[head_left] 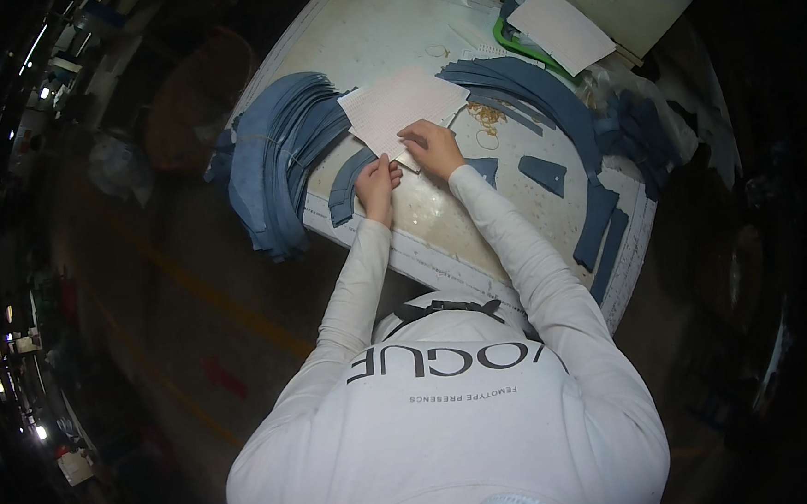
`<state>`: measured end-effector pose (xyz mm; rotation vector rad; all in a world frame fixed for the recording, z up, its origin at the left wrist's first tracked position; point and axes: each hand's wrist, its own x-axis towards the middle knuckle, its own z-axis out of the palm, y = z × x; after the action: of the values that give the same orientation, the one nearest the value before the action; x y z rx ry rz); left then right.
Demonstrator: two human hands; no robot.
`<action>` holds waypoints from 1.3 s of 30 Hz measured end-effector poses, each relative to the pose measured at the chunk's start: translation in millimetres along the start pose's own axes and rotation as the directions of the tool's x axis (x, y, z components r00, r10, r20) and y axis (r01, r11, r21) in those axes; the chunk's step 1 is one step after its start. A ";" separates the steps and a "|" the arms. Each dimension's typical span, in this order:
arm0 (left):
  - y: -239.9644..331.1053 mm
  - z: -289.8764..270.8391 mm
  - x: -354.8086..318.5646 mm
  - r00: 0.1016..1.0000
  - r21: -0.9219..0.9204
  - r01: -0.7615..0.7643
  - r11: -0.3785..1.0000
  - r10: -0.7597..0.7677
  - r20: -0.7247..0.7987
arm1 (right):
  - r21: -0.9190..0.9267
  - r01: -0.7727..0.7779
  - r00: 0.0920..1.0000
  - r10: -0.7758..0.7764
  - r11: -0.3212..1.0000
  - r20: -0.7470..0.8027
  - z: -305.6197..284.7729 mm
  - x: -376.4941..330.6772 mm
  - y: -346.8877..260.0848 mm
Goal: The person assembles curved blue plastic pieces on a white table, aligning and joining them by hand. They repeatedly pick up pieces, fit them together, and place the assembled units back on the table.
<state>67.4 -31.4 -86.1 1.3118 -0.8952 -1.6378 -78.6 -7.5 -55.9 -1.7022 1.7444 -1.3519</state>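
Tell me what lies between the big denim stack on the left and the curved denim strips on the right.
The pale sheet of paper, with both hands at its near edge: left hand, right hand. Head view.

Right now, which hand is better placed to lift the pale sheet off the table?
Probably the right hand: it lies on the pale sheet. The left hand touches only its near corner, beside the curved blue denim piece.

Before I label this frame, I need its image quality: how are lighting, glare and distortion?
Head view: the white table is lit, surroundings nearly black; mild glare beside the right hand; fisheye bends the table edges; left hand and blue fabric pieces fairly sharp.
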 end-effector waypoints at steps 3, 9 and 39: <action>5.1 1.2 14.3 0.997 -0.069 0.027 0.997 -0.022 0.070 | -0.050 -0.068 0.995 0.071 0.996 0.065 12.2 3.3 4.6; 8.5 2.0 21.3 0.992 -0.158 0.089 0.983 -0.073 0.106 | -0.100 -0.037 0.999 0.039 0.994 0.024 17.7 1.3 5.9; 43.1 38.5 -24.9 0.514 0.440 -0.856 0.272 0.535 0.671 | 0.226 -0.236 0.870 0.309 0.945 -0.385 -76.9 -39.1 3.3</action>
<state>39.8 -24.6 -30.0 0.7299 -2.2343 -0.7239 -133.0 56.4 -35.4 -1.0729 1.9300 -1.7601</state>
